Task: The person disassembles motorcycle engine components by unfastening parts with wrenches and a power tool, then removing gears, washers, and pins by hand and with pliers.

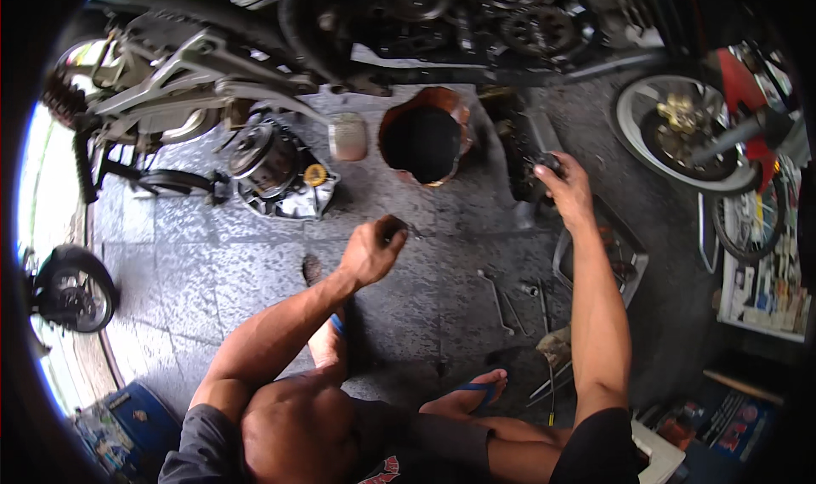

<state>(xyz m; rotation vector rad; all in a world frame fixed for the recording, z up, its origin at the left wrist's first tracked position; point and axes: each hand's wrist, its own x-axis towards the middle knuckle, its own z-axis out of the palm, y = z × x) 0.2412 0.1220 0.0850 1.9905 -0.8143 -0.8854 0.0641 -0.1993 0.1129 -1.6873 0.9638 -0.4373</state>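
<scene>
Curled into a fist above the floor, my left hand (372, 251) closes around something small and dark that I cannot make out. My right hand (569, 193) reaches forward to the right, its thumb and fingers pinching a small dark part (542, 161). That part is too dark to name, and it is beside a greasy black tray-like piece (517, 168). Between and beyond my hands stands a reddish-brown tub (464, 118) with a ragged rim and a dark inside. To its left lies a metal engine cover (293, 205) with a round drum (263, 161) and a yellow cap (315, 175).
A motorcycle engine (476, 25) and swingarm (170, 84) span the far side. Several wrenches (493, 301) and a grey metal pan (633, 288) lie near my right forearm. A wheel (625, 127) leans at the right; a scooter wheel (81, 290) stands at the left.
</scene>
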